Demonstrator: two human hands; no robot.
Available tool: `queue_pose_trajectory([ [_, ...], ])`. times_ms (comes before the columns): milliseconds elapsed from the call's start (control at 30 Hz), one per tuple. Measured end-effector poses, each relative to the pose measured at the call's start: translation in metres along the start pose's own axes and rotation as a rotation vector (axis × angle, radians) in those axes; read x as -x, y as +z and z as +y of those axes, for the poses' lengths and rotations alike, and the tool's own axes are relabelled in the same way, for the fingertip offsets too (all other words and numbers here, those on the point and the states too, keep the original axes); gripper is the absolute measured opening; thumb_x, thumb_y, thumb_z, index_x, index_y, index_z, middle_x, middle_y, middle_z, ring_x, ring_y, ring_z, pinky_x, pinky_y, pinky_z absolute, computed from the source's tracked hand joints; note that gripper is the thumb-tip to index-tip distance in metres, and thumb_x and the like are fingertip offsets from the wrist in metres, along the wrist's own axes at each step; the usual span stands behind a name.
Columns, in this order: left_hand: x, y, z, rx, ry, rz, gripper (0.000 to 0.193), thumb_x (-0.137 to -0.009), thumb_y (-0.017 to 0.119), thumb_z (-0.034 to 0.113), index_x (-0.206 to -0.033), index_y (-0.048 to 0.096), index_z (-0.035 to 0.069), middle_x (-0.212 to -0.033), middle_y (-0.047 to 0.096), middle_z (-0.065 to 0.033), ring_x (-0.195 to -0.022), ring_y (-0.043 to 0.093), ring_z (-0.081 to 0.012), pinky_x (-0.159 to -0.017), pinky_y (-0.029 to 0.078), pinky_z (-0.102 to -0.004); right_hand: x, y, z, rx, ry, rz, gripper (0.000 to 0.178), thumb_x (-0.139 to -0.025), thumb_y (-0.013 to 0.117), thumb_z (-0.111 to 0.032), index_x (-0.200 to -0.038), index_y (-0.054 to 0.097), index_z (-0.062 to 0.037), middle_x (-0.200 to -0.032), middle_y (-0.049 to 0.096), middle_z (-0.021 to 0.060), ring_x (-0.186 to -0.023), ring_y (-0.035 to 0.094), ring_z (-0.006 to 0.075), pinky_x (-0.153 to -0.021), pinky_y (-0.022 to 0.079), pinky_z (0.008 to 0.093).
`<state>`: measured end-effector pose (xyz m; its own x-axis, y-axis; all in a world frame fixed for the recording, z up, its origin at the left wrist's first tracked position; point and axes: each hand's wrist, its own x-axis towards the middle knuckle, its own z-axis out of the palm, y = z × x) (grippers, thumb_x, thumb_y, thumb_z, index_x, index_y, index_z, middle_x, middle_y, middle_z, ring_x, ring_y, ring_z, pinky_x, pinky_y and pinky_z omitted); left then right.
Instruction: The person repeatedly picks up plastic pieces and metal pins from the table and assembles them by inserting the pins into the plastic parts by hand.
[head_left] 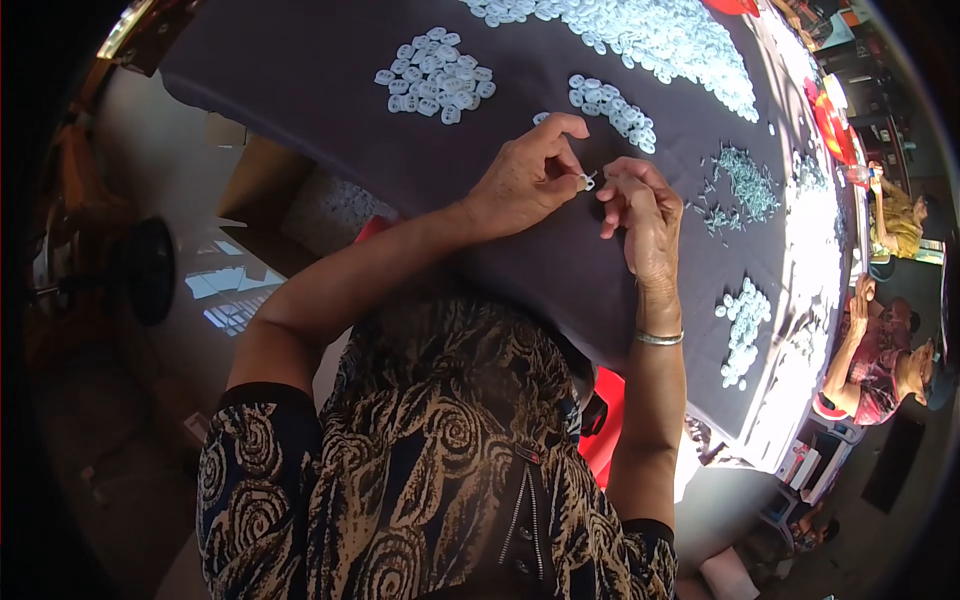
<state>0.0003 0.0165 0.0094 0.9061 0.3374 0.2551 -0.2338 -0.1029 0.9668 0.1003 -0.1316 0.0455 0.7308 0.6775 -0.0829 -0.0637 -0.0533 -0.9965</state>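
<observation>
A small, white plastic piece with a looped outline [588, 183] is pinched between the thumb and a finger of the person's left hand [525, 175], just above the near edge of a table spread with smooth dark cloth [480, 150]. The right hand [648, 215], a silver bangle [660, 339] at its wrist, has its fingers bent just beside the piece; whether they grip anything cannot be told.

Beyond the hands, a short curved band of white oval pieces [625, 122] lies on the surface. A rounded pile of white, holed oval pieces [435, 78] sits towards the left edge, and a large heap of pale pieces [650, 35] spreads along the far side. Towards the right edge lie a scatter of thin grey-green slivers [745, 188] and, closer to the near right corner, a cluster of small white rounded pieces [742, 330]. Below the near edge, left, stands an open brown cardboard box [262, 185].
</observation>
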Motion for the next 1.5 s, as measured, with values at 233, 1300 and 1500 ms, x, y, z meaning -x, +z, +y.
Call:
queue_pose_trajectory([
  [233, -0.021, -0.042, 0.013, -0.032, 0.081, 0.315, 0.029, -0.084, 0.063, -0.001, -0.111, 0.053, 0.003, -0.086, 0.06, -0.0026, -0.069, 0.057, -0.0072, -0.059, 0.05, -0.021, -0.011, 0.002, -0.001, 0.297, -0.054, -0.038, 0.016, -0.09, 0.058, -0.015, -0.093, 0.065, -0.0012, -0.073, 0.059, 0.0018, -0.057, 0.05, 0.0048, -0.046, 0.043, 0.0189],
  [1300, -0.017, -0.031, 0.014, 0.046, 0.057, 0.305, 0.036, -0.085, 0.063, 0.0, -0.117, 0.048, 0.005, -0.082, 0.059, -0.0025, -0.069, 0.056, -0.0066, -0.059, 0.047, -0.0203, -0.064, 0.031, 0.021, 0.518, -0.445, -0.033, 0.011, -0.083, 0.065, 0.0, -0.088, 0.058, -0.0058, -0.074, 0.062, -0.0001, -0.067, 0.059, 0.0079, -0.059, 0.049, 0.0242],
  [1500, -0.008, -0.008, 0.011, 0.13, -0.124, 0.003, 0.036, -0.082, 0.063, 0.001, -0.114, 0.045, 0.004, -0.078, 0.058, -0.004, -0.064, 0.055, -0.0068, -0.054, 0.046, -0.0213, -0.041, -0.009, -0.007, -0.158, 0.043, -0.116, 0.008, -0.087, 0.063, -0.006, -0.094, 0.062, -0.0047, -0.085, 0.063, 0.0032, -0.069, 0.059, 0.0079, -0.061, 0.05, 0.0206],
])
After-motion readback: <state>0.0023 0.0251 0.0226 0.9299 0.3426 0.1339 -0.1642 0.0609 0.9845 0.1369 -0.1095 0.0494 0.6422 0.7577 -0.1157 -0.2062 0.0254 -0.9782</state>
